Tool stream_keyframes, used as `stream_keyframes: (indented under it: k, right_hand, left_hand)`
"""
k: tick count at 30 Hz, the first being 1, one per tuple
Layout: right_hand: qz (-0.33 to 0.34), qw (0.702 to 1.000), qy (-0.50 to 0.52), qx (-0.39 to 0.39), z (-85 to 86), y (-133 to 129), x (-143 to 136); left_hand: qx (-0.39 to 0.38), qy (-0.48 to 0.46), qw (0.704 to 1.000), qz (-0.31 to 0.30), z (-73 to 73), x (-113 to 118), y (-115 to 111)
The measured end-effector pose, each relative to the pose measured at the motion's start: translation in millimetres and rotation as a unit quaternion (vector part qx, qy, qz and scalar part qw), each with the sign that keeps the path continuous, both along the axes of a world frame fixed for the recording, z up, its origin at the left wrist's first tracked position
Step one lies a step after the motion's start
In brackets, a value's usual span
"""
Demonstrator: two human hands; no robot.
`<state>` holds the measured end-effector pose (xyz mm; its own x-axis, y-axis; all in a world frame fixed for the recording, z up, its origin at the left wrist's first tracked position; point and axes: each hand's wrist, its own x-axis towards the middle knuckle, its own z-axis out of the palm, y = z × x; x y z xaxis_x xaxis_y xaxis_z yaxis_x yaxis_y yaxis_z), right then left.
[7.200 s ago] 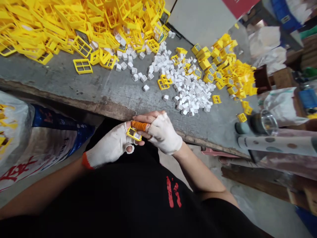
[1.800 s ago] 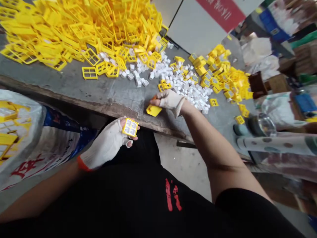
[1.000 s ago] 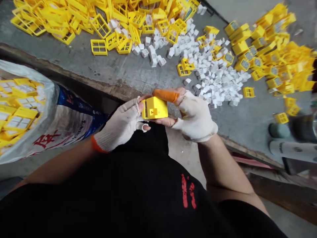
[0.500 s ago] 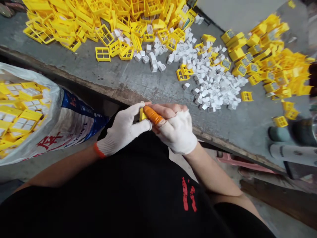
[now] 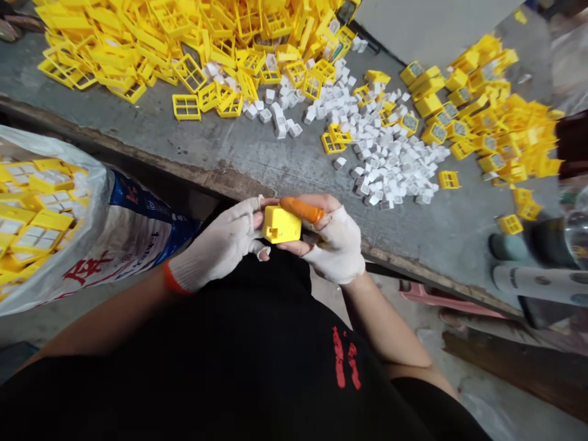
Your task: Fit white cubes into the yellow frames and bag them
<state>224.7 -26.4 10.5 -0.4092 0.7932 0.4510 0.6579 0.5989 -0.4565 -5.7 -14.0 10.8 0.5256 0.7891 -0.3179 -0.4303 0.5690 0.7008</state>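
Left hand (image 5: 218,244) and right hand (image 5: 337,242) are both closed on one yellow case (image 5: 282,224), held between them just in front of the near edge of the surface (image 5: 257,150). I can see its smooth, boxy back with a small raised tab; half a second ago my fingers covered most of it, and the left thumb lay along its lower side. Now the left fingertips pinch the left end, while the right hand spans the other end, an orange finger cover (image 5: 302,209) along the top and the thumb beneath. Both gloves are white knit with bare fingertips, the left one cuffed in orange. Closest to my camera is a black shirt (image 5: 206,343) with rough red marks

To my left, a crinkled plastic sack (image 5: 103,245) stands open, filled with yellow pieces with white panes (image 5: 39,211). The surface is grey and scuffed, its front edge worn and brown. On it, small white hollow cubes (image 5: 390,162) lie scattered, glossy and square, as they did in the previous view. Farther back on the left rises a tangled heap of yellow window frames (image 5: 151,37); on the right, a second pile of yellow parts (image 5: 509,122), some boxy
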Motion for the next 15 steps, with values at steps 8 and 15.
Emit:
stream_keyframes:
  k: [8,15]
  right_hand:
    - [-0.023,0.997,0.028,0.069,3.2,-19.0,-6.8]
    - [-0.027,0.996,0.046,0.077,7.4,-24.0,-13.4]
  left_hand:
    - [-0.022,0.009,0.998,0.063,3.8,6.2,-5.9]
    - [-0.023,0.004,0.997,0.069,11.0,4.3,-9.1]
